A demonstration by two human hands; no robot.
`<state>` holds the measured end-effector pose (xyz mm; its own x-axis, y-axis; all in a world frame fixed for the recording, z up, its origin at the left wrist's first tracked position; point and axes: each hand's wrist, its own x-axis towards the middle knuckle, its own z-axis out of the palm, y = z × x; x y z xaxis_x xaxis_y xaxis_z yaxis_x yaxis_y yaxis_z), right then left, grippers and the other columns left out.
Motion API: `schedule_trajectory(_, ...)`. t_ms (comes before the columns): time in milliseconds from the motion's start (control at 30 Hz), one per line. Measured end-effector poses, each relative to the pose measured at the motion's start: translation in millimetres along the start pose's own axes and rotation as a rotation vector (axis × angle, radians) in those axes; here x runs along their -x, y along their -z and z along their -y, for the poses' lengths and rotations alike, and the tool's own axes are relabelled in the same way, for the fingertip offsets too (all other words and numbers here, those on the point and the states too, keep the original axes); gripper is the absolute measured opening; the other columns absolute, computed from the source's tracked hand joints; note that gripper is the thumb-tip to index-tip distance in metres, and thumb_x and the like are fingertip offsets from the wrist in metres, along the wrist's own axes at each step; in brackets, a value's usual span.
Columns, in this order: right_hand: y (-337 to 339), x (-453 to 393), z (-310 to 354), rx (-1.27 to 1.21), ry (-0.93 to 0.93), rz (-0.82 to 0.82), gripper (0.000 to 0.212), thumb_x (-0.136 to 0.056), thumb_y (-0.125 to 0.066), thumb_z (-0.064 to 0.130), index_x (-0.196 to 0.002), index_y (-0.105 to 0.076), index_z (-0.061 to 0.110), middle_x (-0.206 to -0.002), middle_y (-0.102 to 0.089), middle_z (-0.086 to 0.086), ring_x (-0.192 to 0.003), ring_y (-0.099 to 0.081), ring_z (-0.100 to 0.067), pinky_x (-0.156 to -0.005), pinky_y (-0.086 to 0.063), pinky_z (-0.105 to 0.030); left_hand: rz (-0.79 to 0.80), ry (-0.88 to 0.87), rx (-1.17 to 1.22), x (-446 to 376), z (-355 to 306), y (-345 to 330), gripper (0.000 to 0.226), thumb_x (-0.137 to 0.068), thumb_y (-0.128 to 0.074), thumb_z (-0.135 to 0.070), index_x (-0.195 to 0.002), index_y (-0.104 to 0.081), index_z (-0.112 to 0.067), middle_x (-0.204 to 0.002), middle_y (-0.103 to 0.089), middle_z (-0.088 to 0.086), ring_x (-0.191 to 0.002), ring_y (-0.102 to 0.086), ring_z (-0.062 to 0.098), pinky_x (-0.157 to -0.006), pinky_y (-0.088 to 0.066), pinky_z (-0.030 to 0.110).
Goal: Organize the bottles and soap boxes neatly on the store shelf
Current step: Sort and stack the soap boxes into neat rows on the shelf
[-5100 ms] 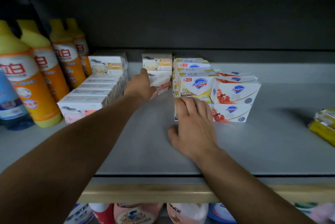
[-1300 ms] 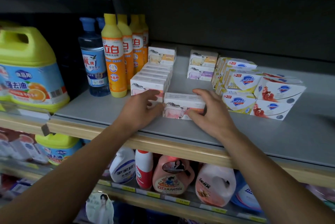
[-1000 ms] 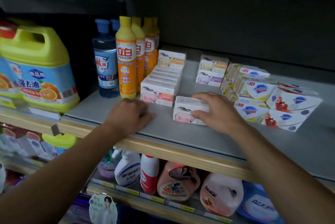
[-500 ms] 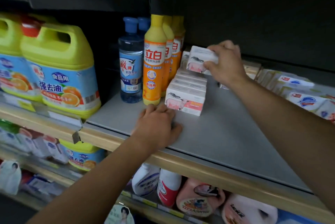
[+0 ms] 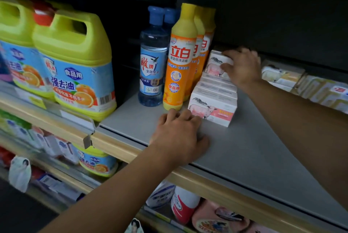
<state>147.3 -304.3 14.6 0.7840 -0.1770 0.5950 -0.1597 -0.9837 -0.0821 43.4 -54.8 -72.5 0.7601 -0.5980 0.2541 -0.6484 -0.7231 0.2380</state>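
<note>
A row of white soap boxes with a pink cow picture (image 5: 213,107) runs front to back on the grey shelf (image 5: 244,153). My right hand (image 5: 243,66) grips one more pink cow soap box (image 5: 215,65), which sits on top of the row's back end. My left hand (image 5: 180,138) lies flat on the shelf in front of the row, fingers spread, holding nothing. To the left of the row stand the orange dish soap bottles (image 5: 178,63) and blue-capped clear bottles (image 5: 153,59).
Big yellow-green detergent jugs (image 5: 75,63) fill the neighbouring shelf on the left. More soap boxes (image 5: 282,74) and blue-logo boxes (image 5: 327,91) sit at the right, blurred. The wooden shelf edge (image 5: 216,187) runs below my left hand, with bottles (image 5: 184,204) on the lower shelf.
My right hand lifted a pink cow soap box from the shelf front and carried it back onto the rear of the row. My left hand moved down to rest on the shelf.
</note>
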Motion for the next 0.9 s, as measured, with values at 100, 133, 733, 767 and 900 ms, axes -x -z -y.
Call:
schedule_trajectory(100,1,-1,0,-0.002,0.021,0.001,0.044,-0.087,-0.063,0.039,-0.13,-0.06,0.029,-0.122,-0.057,-0.013,-0.111,-0.047,-0.037,-0.093,-0.036,-0.04,0.0,-0.001,0.001,1,-1,0,0.05,-0.089,-0.038,-0.061,-0.125,-0.051,-0.028,-0.127,-0.048,-0.005,-0.122,-0.037,0.026,-0.106,-0.03,0.045)
schedule_trajectory(133,2,0,0,0.0,0.024,0.001,0.045,-0.087,-0.064,0.039,-0.13,-0.06,0.029,-0.122,-0.057,-0.014,-0.111,-0.048,-0.038,-0.093,-0.036,-0.041,-0.001,-0.001,0.003,1,-1,1,0.05,-0.09,-0.038,-0.061,-0.125,-0.051,-0.028,-0.127,-0.048,-0.005,-0.122,-0.037,0.025,-0.106,-0.03,0.045)
schedule_trajectory(733,69,118,-37,-0.208,-0.145,0.139,0.047,-0.094,-0.054,0.037,-0.136,-0.053,0.016,-0.138,-0.052,-0.013,-0.129,-0.045,-0.033,-0.108,-0.035,-0.037,-0.097,-0.019,0.112,5,-8,16,0.042,-0.089,-0.057,-0.044,-0.126,-0.06,-0.026,-0.126,-0.06,-0.003,-0.116,-0.053,0.023,-0.092,-0.049,0.037)
schedule_trajectory(767,69,134,-42,-0.182,-0.154,0.192,0.047,-0.094,-0.053,0.039,-0.136,-0.053,0.017,-0.139,-0.051,-0.012,-0.13,-0.045,-0.032,-0.108,-0.035,-0.037,-0.136,-0.036,0.167,5,-11,18,0.04,-0.088,-0.061,-0.039,-0.125,-0.061,-0.024,-0.125,-0.062,-0.001,-0.115,-0.055,0.023,-0.09,-0.05,0.037)
schedule_trajectory(900,64,182,-58,-0.074,-0.106,0.418,0.055,-0.093,-0.051,0.049,-0.14,-0.05,0.019,-0.141,-0.05,-0.008,-0.132,-0.044,-0.026,-0.109,-0.031,-0.03,-0.292,-0.135,0.276,-6,-29,32,0.033,-0.086,-0.069,-0.023,-0.117,-0.068,-0.014,-0.114,-0.069,0.004,-0.103,-0.063,0.022,-0.084,-0.05,0.028)
